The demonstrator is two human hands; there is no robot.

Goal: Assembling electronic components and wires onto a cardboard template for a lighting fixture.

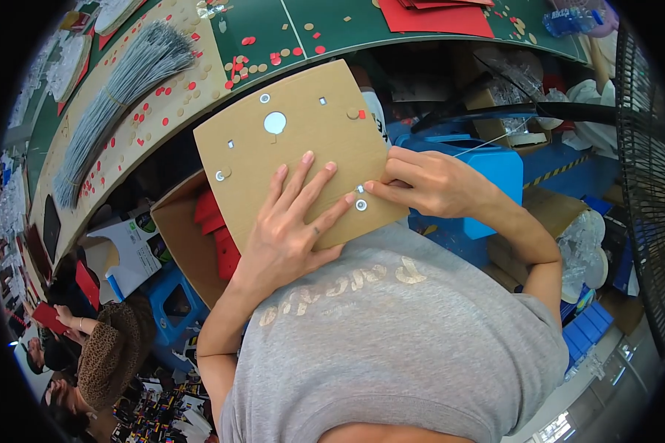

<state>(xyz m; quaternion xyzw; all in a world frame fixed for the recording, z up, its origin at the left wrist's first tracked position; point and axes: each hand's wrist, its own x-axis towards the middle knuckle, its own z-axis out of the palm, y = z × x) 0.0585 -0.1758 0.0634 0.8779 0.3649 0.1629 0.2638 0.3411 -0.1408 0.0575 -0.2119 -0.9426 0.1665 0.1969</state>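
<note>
A flat tan cardboard panel [303, 140] rests tilted against my lap and the table's edge. One large round hole, small square slots and several round holes are cut in it. My left hand [292, 225] lies on it with fingers spread, pressing it flat. Its index finger reaches toward a small slot [360, 189] near the panel's right edge. There my right hand [428, 181] is closed in a pinch, fingertips touching the cardboard. From behind that hand a thin grey wire [488, 143] sticks out to the upper right; its other end is hidden by the fingers.
A bundle of grey wires [122, 103] lies on the green table [262, 26] among red and tan cut-outs. Red sheets [436, 18] lie farther right. An open carton [181, 229] with red pieces, a blue stool [495, 177] and a black fan [643, 184] surround me. Another person [114, 354] sits lower left.
</note>
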